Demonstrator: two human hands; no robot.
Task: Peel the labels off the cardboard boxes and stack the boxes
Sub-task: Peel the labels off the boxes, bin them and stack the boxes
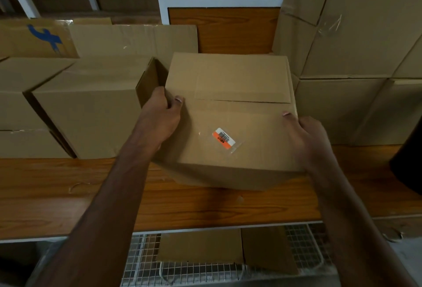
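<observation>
A closed cardboard box (230, 86) sits in the middle of the wooden table (68, 195), slightly tilted. On its top flap is a small orange and white barcode label (223, 138) under clear tape. My left hand (159, 115) grips the box's left edge, thumb on top. My right hand (306, 136) holds the right edge, thumb on the top face. Both hands are shut on the same box.
More cardboard boxes (86, 108) stand to the left, one behind with a blue mark (45, 38). Tall stacked boxes (354, 47) fill the right. A white shelf frame (219, 1) rises behind. A wire rack (303, 245) with flat cardboard lies below the table edge.
</observation>
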